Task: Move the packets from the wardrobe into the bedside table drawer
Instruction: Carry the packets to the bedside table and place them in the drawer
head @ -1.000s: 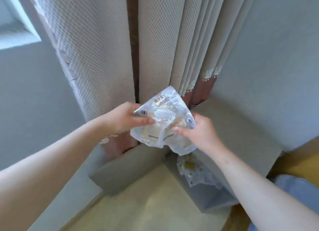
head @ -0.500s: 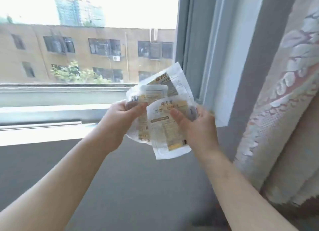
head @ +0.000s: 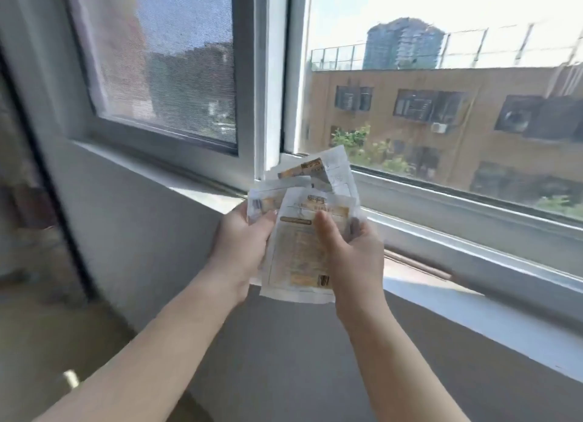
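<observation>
The window [head: 265,74] now fills the upper view, its white middle post standing straight above the hands. Half a second ago the post stood to the right with a patterned curtain beside it; that curtain is out of view now, and a mesh-screened pane [head: 176,58] takes the left side. The tan building [head: 457,115] outside has shifted from the left to the right. The white sill [head: 473,298] slopes down toward the right edge, over a grey wall [head: 151,232].

The packets [head: 296,254] are held in the air in front of the sill, below the post, touching nothing but the hands. They are fanned as before. The front one has its long axis nearly upright, top leaning slightly right, heading uppermost and barcode at its lower right corner. Another pokes out behind it, tilted further right.

The left hand [head: 243,248] still grips the fan's left edge, thumb [head: 268,219] pressed on the face. The right hand [head: 353,257] holds the right edge, thumb on the front packet, its other fingers curled behind.
</observation>
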Available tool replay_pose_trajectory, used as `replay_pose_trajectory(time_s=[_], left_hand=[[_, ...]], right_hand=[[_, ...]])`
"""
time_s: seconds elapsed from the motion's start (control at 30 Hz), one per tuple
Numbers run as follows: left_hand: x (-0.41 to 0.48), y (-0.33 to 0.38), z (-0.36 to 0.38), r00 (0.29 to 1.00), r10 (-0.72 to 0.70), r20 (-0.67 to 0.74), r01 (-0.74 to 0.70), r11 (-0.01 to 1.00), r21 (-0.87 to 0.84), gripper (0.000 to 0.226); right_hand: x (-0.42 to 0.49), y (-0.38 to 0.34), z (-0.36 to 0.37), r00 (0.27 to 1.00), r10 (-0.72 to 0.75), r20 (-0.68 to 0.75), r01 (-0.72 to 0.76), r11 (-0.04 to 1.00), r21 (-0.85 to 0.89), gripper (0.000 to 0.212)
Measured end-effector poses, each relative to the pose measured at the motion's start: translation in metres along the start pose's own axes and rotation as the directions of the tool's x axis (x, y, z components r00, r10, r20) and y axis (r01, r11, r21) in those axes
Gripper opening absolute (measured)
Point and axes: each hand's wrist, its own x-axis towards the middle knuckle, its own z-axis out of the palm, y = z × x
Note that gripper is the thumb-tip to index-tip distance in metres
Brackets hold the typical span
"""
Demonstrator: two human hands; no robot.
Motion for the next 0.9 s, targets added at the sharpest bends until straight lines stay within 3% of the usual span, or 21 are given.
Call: replay_pose_trajectory(time_s=[0.2,0.43,0.63,0.9], left_hand=[[0.025,-0.025,-0.070,0.954,-0.059,-0.294,0.079,0.995,0.057,0.011],[0.024,-0.049,-0.130,0.803,-0.145,-0.578,0.177,0.984,-0.002,0.011],[0.036,-0.064,-0.187,0.690,-0.169,-0.704,0.208,0.978,-0.031,0.011],[0.091,-0.066,-0.311,0.638,-0.145,-0.756,0.187,0.982,-0.030,0.013]], right_hand=[[0.026,0.050,0.081,0.935,0.081,0.344,-0.080,0.997,-0.018,0.024],[0.022,0.083,0.160,0.728,0.207,0.653,-0.239,0.970,-0.041,0.015],[0.016,0.100,0.228,0.617,0.225,0.754,-0.265,0.962,-0.070,0.016],[0.008,0.114,0.377,0.560,0.231,0.795,-0.305,0.950,-0.062,0.017]])
